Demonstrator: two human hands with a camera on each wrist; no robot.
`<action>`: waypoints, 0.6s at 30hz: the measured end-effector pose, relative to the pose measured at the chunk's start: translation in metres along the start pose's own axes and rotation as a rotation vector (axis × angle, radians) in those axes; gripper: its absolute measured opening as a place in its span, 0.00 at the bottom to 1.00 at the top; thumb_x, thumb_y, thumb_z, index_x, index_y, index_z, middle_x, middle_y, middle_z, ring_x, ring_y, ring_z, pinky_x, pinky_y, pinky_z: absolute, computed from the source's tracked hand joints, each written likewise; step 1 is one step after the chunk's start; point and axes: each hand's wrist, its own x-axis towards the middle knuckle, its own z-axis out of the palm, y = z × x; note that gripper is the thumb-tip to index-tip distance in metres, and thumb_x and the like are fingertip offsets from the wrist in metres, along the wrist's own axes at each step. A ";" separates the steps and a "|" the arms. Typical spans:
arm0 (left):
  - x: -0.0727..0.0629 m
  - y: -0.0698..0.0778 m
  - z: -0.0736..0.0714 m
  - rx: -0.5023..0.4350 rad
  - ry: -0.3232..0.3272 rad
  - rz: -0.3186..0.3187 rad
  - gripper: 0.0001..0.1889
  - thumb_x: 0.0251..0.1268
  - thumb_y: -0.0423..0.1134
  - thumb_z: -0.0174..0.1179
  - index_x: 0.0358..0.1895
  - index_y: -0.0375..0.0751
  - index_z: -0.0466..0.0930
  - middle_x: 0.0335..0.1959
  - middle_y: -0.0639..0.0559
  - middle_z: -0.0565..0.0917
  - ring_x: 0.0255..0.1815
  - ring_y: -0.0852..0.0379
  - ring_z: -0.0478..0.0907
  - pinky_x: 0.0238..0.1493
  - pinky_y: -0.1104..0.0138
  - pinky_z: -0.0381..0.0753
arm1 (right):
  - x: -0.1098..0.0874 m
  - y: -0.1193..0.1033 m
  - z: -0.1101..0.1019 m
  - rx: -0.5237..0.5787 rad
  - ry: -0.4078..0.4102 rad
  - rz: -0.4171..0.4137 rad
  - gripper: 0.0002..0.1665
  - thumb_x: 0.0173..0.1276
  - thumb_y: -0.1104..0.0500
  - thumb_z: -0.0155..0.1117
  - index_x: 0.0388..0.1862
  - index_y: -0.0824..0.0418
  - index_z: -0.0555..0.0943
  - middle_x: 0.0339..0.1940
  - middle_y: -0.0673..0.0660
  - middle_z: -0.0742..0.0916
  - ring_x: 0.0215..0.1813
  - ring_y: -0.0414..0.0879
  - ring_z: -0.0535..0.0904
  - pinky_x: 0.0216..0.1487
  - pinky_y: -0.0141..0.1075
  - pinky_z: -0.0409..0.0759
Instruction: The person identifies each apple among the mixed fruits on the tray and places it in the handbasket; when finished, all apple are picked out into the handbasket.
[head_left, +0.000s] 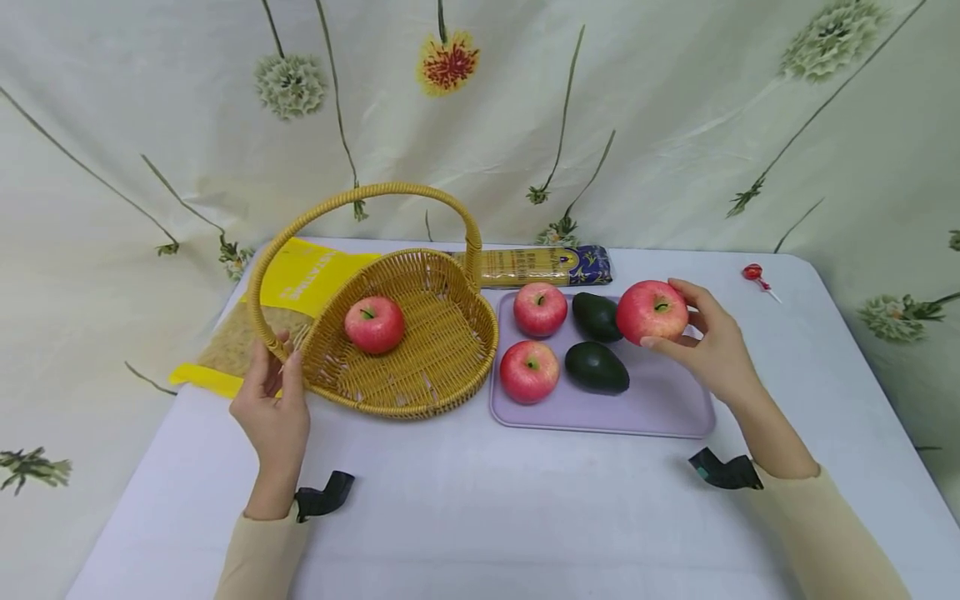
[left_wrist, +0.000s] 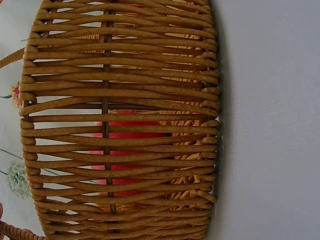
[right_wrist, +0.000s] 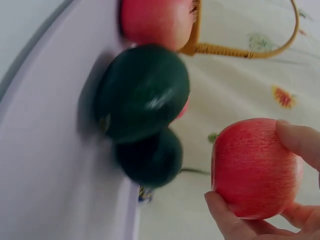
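In the head view my right hand grips a red apple over the right part of a lilac tray. The right wrist view shows thumb and fingers around that apple, raised above the tray surface. My left hand pinches the handle of a wicker basket low on its left side. One apple sits inside the basket; its red shows through the weave in the left wrist view. Two apples and two dark green avocados lie on the tray's left half.
Behind the basket and tray lies a spaghetti pack. A yellow bag of small grains or pasta lies left of the basket, partly under its handle. A red lollipop rests at the far right. Flowered cloth hangs behind the white table.
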 end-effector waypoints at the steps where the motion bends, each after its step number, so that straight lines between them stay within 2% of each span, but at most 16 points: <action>1: 0.000 0.000 0.000 -0.001 -0.001 -0.001 0.25 0.68 0.31 0.59 0.67 0.46 0.73 0.52 0.41 0.85 0.50 0.69 0.82 0.46 0.84 0.78 | -0.001 -0.004 0.002 0.013 -0.012 -0.009 0.48 0.58 0.64 0.74 0.75 0.60 0.61 0.66 0.62 0.73 0.58 0.43 0.71 0.43 0.16 0.78; 4: 0.000 -0.001 0.001 -0.003 -0.002 -0.007 0.25 0.68 0.31 0.59 0.67 0.44 0.72 0.52 0.40 0.85 0.50 0.70 0.82 0.46 0.85 0.77 | -0.003 -0.016 0.010 0.046 -0.052 -0.039 0.48 0.57 0.64 0.75 0.75 0.59 0.62 0.66 0.61 0.73 0.57 0.37 0.71 0.44 0.18 0.79; 10: 0.000 -0.001 0.002 0.022 0.007 -0.018 0.25 0.68 0.31 0.59 0.68 0.44 0.72 0.52 0.40 0.85 0.50 0.69 0.82 0.47 0.85 0.77 | 0.000 -0.036 0.032 0.155 -0.142 -0.103 0.47 0.55 0.69 0.74 0.73 0.62 0.64 0.66 0.61 0.74 0.60 0.46 0.72 0.48 0.22 0.81; 13: 0.000 -0.001 0.001 0.027 0.005 -0.019 0.25 0.68 0.29 0.59 0.68 0.42 0.72 0.52 0.38 0.84 0.50 0.71 0.81 0.47 0.85 0.77 | 0.002 -0.047 0.048 0.199 -0.183 -0.122 0.48 0.53 0.69 0.76 0.72 0.60 0.65 0.66 0.60 0.75 0.59 0.48 0.75 0.49 0.25 0.82; 18: 0.000 -0.002 0.001 0.012 0.006 -0.015 0.25 0.67 0.28 0.59 0.67 0.40 0.72 0.52 0.38 0.84 0.50 0.70 0.81 0.47 0.85 0.77 | 0.008 -0.068 0.080 0.235 -0.245 -0.128 0.49 0.51 0.66 0.78 0.72 0.57 0.66 0.67 0.56 0.76 0.61 0.51 0.76 0.53 0.37 0.84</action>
